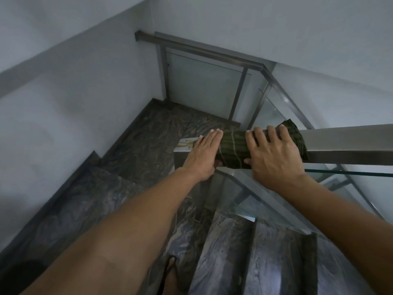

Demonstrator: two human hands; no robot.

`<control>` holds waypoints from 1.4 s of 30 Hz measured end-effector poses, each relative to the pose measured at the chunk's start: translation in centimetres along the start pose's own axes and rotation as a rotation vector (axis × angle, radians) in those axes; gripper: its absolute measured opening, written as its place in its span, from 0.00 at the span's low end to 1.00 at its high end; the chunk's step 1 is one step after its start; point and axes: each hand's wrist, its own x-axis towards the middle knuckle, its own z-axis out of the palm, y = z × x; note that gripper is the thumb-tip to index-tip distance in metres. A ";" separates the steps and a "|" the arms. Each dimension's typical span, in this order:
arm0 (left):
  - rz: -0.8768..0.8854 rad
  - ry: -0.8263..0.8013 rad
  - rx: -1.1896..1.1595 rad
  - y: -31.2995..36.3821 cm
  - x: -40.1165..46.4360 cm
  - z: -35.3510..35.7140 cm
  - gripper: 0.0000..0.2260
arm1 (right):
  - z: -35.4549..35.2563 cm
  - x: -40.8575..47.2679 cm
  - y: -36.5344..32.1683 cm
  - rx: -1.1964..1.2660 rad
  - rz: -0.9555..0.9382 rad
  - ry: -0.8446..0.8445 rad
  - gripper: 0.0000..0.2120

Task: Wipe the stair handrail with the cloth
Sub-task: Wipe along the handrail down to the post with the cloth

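A dark green cloth [232,149] with pale stripes is draped over the end of a square steel handrail [348,141] that runs off to the right. My left hand [203,153] lies flat with its fingers together on the cloth's left end, near the rail's end cap. My right hand [274,154] presses on the cloth's right part, fingers spread over the top and thumb under the near side. Part of the cloth shows beyond my right fingers.
Dark marbled stair treads [229,248] wind down below me to a landing [161,133]. Glass panels [244,199] hang under the rail. A lower handrail section [202,48] with steel posts runs along the grey wall. My foot in a sandal [170,277] shows at the bottom.
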 end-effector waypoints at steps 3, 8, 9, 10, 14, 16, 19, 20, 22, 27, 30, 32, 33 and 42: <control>0.011 0.003 0.019 -2.2 -0.2 0.6 0.40 | 0.3 1.0 -1.6 0.007 0.009 0.004 0.33; 0.019 -0.010 0.016 -5.5 -0.4 0.6 0.39 | 0.8 2.7 -4.4 0.003 0.016 0.014 0.33; 0.025 -0.016 0.008 -5.9 -0.5 0.6 0.39 | 0.8 2.9 -4.7 0.001 0.014 0.016 0.33; 0.031 -0.021 0.004 -6.4 -0.7 0.6 0.39 | 0.9 3.1 -5.2 0.001 0.012 0.015 0.34; 0.063 -0.013 0.006 -8.8 -0.8 1.2 0.40 | 1.2 4.1 -6.6 0.007 0.013 0.006 0.35; 0.080 -0.006 -0.007 -9.6 -0.8 1.3 0.40 | 1.2 4.4 -7.2 -0.001 0.018 0.006 0.35; 0.101 0.008 -0.034 -10.6 -0.8 1.4 0.40 | 1.2 4.8 -7.9 0.005 0.032 0.004 0.34; 0.111 0.009 -0.043 -10.9 -0.8 1.4 0.40 | 1.3 4.9 -8.1 0.003 0.040 0.003 0.34; 0.130 0.014 -0.060 -11.6 -0.8 1.6 0.40 | 1.5 5.1 -8.6 -0.008 0.055 0.006 0.35; 0.129 0.017 -0.120 -13.3 -0.9 2.3 0.38 | 1.8 6.0 -10.1 -0.016 0.077 0.005 0.34; 0.136 0.025 -0.188 -14.3 -1.1 2.8 0.37 | 1.9 6.6 -11.2 -0.011 0.090 0.009 0.34; 0.169 0.053 -0.252 -14.9 -1.2 3.1 0.36 | 2.0 6.9 -12.1 -0.003 0.099 0.020 0.33; 0.185 0.074 -0.293 -15.2 -1.3 3.4 0.35 | 2.2 7.2 -12.8 0.004 0.100 0.029 0.32; 0.039 0.125 -0.711 -17.5 -2.8 6.7 0.33 | 1.8 8.3 -17.4 0.095 0.210 0.055 0.30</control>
